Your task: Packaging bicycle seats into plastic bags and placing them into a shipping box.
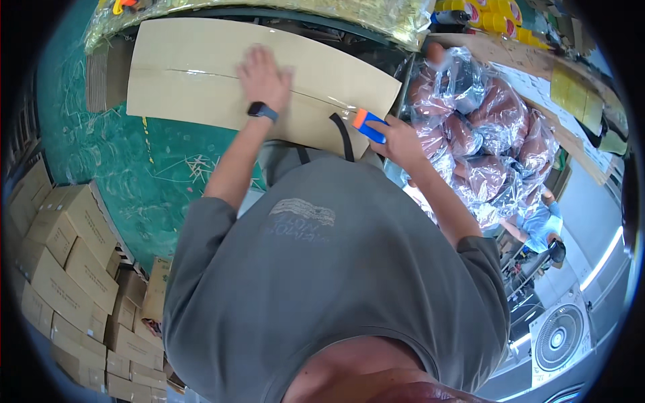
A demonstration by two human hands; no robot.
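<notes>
A long tan cardboard box [201,93] lies in front of me, its flaps meeting along a lengthwise seam. Shiny strips like clear tape show on the seam near both ends. My left hand [264,80], with a dark watch on its wrist, lies flat on the cardboard with fingers spread. Near the box's right end my right hand [398,142] is closed around a blue hand tool with an orange end [369,125]; its exact kind is not clear. That orange end is close to the seam. A black strap [342,136] hangs over the box's near edge.
Clear plastic bags of brownish items [494,114] are heaped at the right. Stacked cardboard boxes [74,248] fill the lower left. Flat cardboard sheets [106,77] stand left of the box on a green surface [87,151]. Another person [541,225] is farther right, above a fan [557,338].
</notes>
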